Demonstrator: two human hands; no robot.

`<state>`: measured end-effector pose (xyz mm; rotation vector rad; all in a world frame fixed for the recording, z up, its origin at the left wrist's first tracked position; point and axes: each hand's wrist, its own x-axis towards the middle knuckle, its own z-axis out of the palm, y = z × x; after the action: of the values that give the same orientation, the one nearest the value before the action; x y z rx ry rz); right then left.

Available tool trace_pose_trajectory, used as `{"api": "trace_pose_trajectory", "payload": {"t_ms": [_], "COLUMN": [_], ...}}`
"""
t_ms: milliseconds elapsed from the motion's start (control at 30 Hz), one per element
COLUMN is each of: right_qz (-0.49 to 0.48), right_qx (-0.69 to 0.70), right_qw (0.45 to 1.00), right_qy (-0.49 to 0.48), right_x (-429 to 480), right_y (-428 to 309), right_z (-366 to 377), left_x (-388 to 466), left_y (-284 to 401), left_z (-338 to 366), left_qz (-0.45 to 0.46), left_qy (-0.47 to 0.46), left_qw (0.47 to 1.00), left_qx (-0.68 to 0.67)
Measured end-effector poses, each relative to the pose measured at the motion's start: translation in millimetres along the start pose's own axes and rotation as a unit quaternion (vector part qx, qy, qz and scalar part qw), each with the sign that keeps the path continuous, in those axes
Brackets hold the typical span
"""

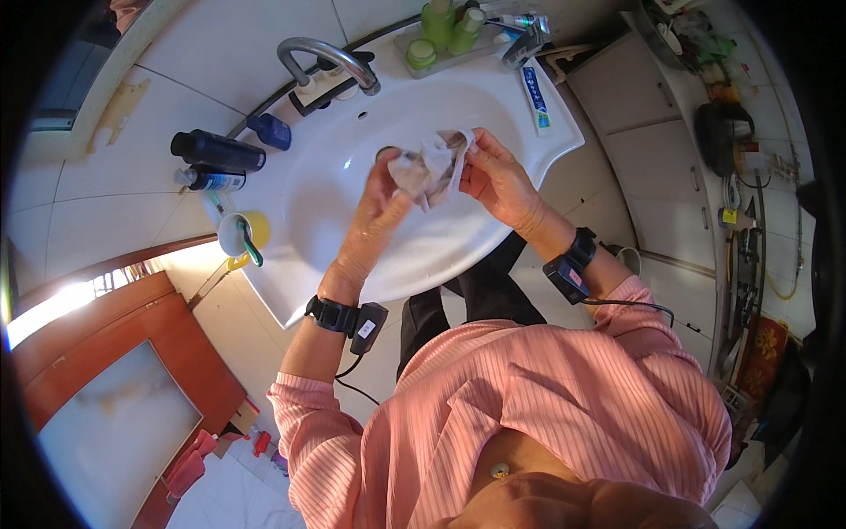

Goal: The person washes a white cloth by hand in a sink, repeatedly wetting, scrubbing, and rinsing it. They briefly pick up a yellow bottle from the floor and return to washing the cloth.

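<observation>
A crumpled, pale grey-white cloth [428,168] is stretched between my two hands above the basin of a white ceramic washbasin [396,258]. My left hand [382,205] grips its left side, with the fingers partly hidden behind the fabric. At the upper right corner, my right hand [497,177] pinches the cloth between thumb and fingers. Both hands look wet. Behind the cloth, the round drain [386,153] is partly covered from sight. The curved chrome faucet [330,59] arches over the back of the basin, and no water stream shows under it.
Dark bottles [218,151] and a yellow-white mug [243,235] holding a green-handled toothbrush stand on the left rim. A toothpaste tube [535,99] lies on the right rim. Green cosmetic containers [449,30] sit on a tray behind. Grey cabinets [654,152] stand to the right.
</observation>
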<state>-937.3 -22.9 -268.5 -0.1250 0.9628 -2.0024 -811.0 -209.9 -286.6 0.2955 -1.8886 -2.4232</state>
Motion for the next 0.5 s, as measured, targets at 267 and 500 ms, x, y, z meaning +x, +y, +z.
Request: {"api": "trace_pose_trajectory", "payload": {"t_ms": [267,500], "right_qz": [0.021,-0.063], "right_qx": [-0.055,-0.064], "right_qw": [0.993,0.986], "right_qy": [0.101,0.138], "right_x": [7.3,3.5], "right_y": [21.9,27.4], "right_z": [15.2,1.6], "left_x": [-5.5,-23.8], "left_y": [-6.1,-10.6], "left_z": [-5.7,-24.2], "left_qz": [-0.067,-0.104], "left_qy": [0.063,0.123], "left_qw": [0.995,0.934], "left_qx": [-0.03,-0.32]}}
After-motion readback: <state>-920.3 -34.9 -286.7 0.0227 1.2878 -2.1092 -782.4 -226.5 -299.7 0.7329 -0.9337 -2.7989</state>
